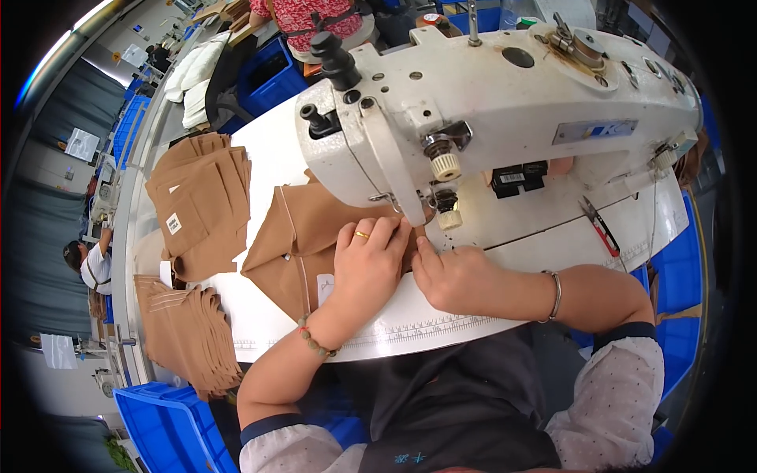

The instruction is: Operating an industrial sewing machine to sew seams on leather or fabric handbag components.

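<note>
Touching brown fabric (323, 213): two hands (369, 264) (465, 280), one sewing machine (505, 102).

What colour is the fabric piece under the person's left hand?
The fabric piece is brown; it shows best in the head view.

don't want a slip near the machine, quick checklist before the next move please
1. Left hand on the brown fabric: ok.
2. Right hand grip on the fabric: cannot tell, fingertip contact is unclear.
3. Fingertips clear of the needle: cannot tell, the sewing machine hides it.
4. Red-handled snips clear of the fabric: ok, off to the right.
5. Sleeves clear of the machine: ok, back near the elbows.
</note>
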Demonstrator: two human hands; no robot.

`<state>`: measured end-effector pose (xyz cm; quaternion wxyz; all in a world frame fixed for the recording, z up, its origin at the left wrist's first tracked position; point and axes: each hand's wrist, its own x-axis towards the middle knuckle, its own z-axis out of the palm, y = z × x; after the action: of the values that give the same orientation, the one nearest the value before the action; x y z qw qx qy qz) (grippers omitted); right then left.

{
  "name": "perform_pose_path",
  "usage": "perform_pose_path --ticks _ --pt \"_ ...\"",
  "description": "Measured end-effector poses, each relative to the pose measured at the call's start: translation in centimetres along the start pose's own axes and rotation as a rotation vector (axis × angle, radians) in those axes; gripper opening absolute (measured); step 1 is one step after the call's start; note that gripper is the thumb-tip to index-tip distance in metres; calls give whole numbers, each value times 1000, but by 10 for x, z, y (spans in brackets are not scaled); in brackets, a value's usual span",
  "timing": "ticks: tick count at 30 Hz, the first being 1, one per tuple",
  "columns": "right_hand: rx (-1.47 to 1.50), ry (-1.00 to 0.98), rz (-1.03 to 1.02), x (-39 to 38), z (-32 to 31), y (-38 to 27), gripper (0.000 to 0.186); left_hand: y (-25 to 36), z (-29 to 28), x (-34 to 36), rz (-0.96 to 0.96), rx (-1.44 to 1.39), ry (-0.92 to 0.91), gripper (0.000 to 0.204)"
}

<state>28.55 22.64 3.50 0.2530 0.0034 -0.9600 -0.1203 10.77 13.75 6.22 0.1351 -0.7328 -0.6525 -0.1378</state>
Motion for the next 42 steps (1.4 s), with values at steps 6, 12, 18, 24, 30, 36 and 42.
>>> perform_pose_path --ticks 6,12,18,24,30,36,42 --pt "-3 -5 47 9 12 11 29 -19 14 13 22 -32 89 38" --pt "3 120 114 16 18 17 10 -36 24 28 13 -50 146 8" --pt "56 127 110 14 19 20 10 -42 28 31 -25 -21 59 16" --pt "67 128 106 15 19 20 10 -41 24 36 -7 -8 118 6" --pt "79 102 103 15 16 20 8 -41 26 36 -47 -38 100 13" --pt "90 85 113 13 16 18 8 -40 26 34 9 -72 114 20" --pt "78 98 98 15 16 18 8 -40 17 38 16 -60 127 18"
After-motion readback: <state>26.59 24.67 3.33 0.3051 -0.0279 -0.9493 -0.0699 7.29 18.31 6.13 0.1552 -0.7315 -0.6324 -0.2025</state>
